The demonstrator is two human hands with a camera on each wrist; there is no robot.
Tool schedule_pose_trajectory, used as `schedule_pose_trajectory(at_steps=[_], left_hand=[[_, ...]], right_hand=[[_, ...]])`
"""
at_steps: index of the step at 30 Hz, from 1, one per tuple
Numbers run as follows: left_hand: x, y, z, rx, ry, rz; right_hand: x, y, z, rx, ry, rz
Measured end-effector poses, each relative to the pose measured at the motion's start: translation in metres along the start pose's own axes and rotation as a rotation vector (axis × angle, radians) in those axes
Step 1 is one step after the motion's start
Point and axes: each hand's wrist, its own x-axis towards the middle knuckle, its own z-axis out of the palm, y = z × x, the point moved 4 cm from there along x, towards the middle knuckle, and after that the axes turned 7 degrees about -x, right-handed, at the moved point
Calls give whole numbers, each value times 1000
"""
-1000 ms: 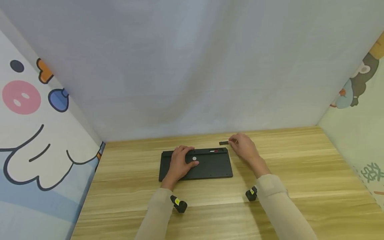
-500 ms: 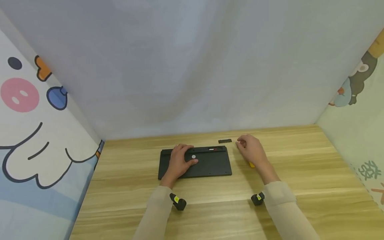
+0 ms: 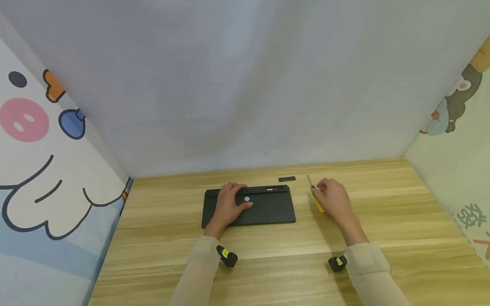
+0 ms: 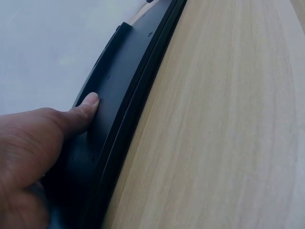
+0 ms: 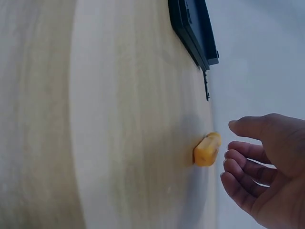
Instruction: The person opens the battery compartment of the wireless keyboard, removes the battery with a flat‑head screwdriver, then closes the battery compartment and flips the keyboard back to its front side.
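Observation:
A black keyboard (image 3: 272, 212) lies upside down on the table, a small battery compartment (image 3: 276, 189) uncovered near its far right corner. Something red and white shows in that slot. My left hand (image 3: 227, 206) grips the keyboard's far side; its thumb (image 4: 85, 112) lies on the underside and the fingers bend over the far edge. Just beyond the keyboard lies the narrow black battery cover (image 3: 287, 179). My right hand (image 3: 334, 197) hovers beside a screwdriver (image 3: 320, 207) with a yellow handle (image 5: 207, 151). In the right wrist view its fingers are relaxed, apart from the handle.
The wooden table (image 3: 268, 246) meets a pale curtain-like wall (image 3: 245, 106) at its far edge. Patterned panels stand on both sides. Each wrist carries a small black camera, such as the right-hand camera (image 3: 337, 263).
My right hand let go of the battery cover, leaving it on the table, and drew back to the right and nearer, uncovering the screwdriver. The left hand stays on the keyboard.

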Motion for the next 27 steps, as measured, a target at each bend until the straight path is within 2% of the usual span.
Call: schedule_pose_trajectory(at_steps=[9,14,21,27], left_hand=[[-2,-1,1,-15,0,-6],[-2,-3,1,-6,6,-4],[-1,-3,2,-7,5,-2],[0,-2,2,0,4,-4]], right_hand=[[-3,11,11,12,-43,54],[-5,11,15,2,-38,64],[-7,9,13,4,-29,89],[-6,10,9,5,-25,78]])
